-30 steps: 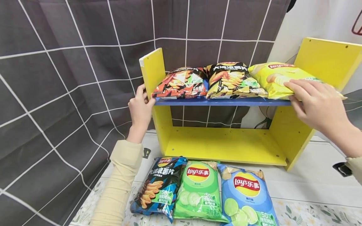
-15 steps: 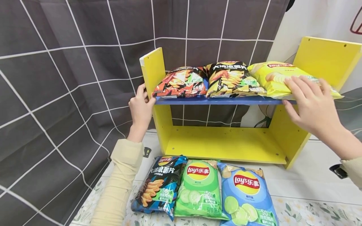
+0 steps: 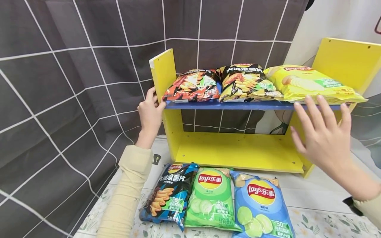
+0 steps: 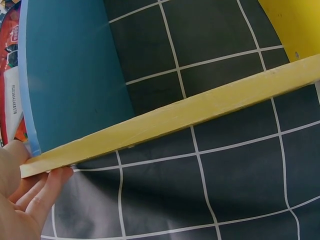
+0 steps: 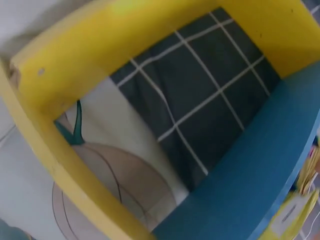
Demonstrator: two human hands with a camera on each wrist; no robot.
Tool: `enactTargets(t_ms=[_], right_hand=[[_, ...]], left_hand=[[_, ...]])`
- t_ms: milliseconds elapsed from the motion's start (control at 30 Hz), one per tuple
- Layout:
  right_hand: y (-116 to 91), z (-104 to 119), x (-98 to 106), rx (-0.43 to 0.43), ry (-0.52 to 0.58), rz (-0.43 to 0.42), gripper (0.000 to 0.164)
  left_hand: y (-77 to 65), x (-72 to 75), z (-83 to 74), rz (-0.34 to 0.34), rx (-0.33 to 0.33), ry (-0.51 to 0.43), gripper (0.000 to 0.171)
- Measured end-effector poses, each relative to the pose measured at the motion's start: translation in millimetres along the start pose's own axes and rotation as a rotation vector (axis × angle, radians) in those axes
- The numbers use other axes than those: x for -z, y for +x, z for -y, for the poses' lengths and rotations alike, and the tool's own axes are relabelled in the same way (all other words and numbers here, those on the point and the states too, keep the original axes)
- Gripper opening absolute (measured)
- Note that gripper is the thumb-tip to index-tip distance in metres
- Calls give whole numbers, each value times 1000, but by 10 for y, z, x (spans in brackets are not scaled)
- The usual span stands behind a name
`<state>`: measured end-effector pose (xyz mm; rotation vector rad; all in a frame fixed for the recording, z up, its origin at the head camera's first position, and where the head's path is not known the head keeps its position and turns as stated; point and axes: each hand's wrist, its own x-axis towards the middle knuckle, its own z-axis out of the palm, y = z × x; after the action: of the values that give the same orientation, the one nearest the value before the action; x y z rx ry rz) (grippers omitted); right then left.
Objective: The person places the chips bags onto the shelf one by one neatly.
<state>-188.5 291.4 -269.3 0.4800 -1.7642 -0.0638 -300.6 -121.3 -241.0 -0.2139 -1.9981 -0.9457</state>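
Observation:
My left hand (image 3: 150, 115) grips the left side panel (image 3: 164, 71) of a yellow shelf unit, thumb on one side of the board and fingers on the other, as the left wrist view also shows. On the blue shelf board (image 3: 253, 105) lie three chip bags: a red one (image 3: 193, 86), a black-and-gold one (image 3: 245, 82) and a yellow one (image 3: 309, 82). In front of the yellow bag's lower edge, my right hand (image 3: 324, 135) has its fingers spread and holds nothing. Whether its fingertips touch the bag or board, I cannot tell.
Before the unit lie a dark blue chip bag (image 3: 169, 195), a green one (image 3: 209, 200) and a light blue one (image 3: 262, 205) on a flower-patterned cloth (image 3: 324, 223). The yellow bottom board (image 3: 238, 148) bears nothing. Behind hangs a grey checked curtain (image 3: 104, 59).
My right hand has come off the yellow chip bag and moved down and toward me, its fingers spreading. The left hand keeps its grip on the side panel.

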Motion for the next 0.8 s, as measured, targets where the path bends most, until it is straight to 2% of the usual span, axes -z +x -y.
enactTargets(t_ms=[133, 300, 433, 667, 800], right_hand=[[-133, 200, 24, 40, 25, -66, 52], [-347, 377, 73, 85, 76, -43, 50], [-561, 504, 143, 102, 133, 40, 50], [-944, 726, 289, 73, 253, 272, 55], [-1064, 827, 354, 76, 300, 337, 58]], left_hand=[[6, -16, 8, 2, 3, -2, 44], [5, -9, 5, 3, 0, -2, 43], [6, -18, 1, 3, -1, 2, 44], [7, -34, 3, 6, -2, 1, 45], [5, -27, -4, -5, 4, 4, 44]])
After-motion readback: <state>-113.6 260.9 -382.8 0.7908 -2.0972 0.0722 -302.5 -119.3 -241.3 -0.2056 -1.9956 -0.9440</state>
